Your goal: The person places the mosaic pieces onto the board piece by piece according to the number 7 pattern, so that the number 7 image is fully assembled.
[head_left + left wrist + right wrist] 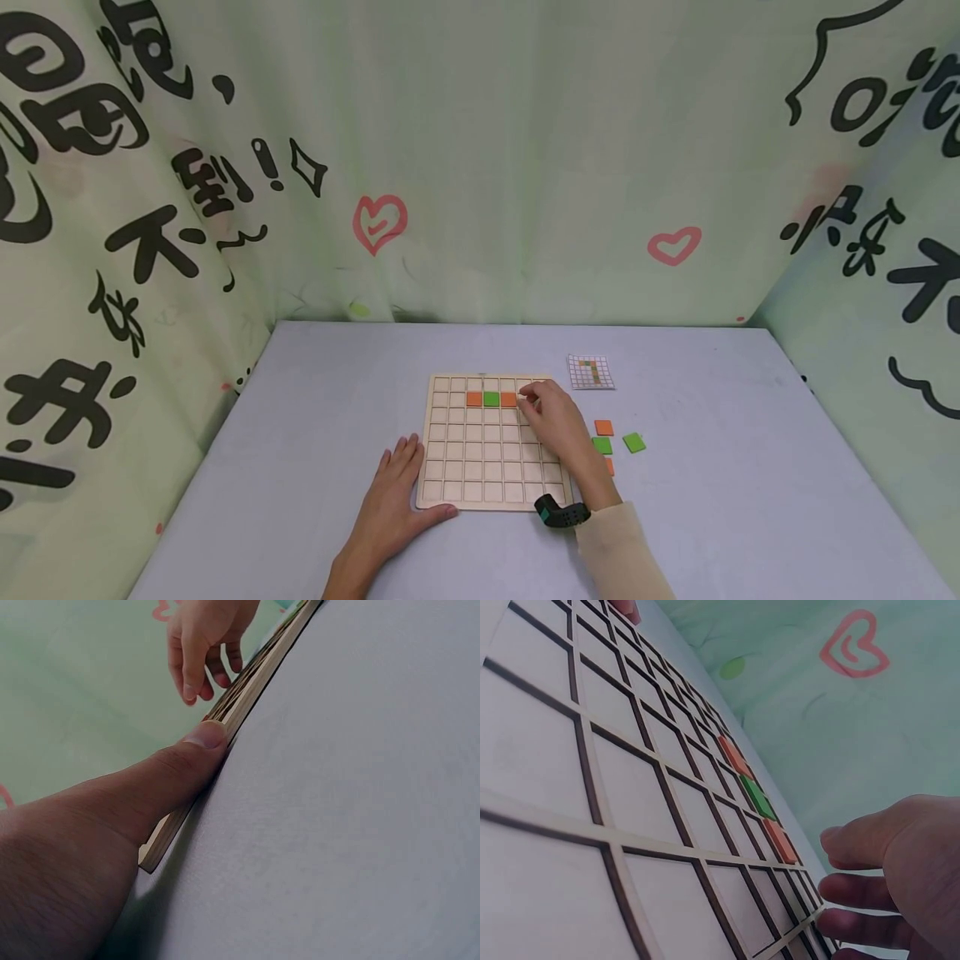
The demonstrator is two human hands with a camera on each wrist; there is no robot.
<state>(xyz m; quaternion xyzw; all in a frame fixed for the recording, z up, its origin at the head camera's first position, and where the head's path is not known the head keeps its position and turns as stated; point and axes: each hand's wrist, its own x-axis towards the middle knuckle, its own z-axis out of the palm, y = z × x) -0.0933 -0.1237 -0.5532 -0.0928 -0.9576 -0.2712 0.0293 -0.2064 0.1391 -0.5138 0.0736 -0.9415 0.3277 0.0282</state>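
A wooden grid board (483, 433) lies on the table. Three square tiles sit in a row near its far edge: an orange tile (475, 399), a green tile (491, 399) and another orange tile (508, 400). My left hand (393, 500) rests at the board's near left corner, fingers straight along the left side, thumb (180, 769) on the front edge. Just right of the row my right hand (553, 417) hovers over the board, its fingers loosely bent. In the right wrist view no tile shows between those fingers (859, 892).
Right of the board lie loose tiles: an orange tile (603, 427), a green tile (602, 446), a tilted green tile (634, 442) and an orange one (611, 467) partly hidden by my right arm. Behind them is a small pattern card (591, 372). A printed curtain (525, 167) surrounds the table.
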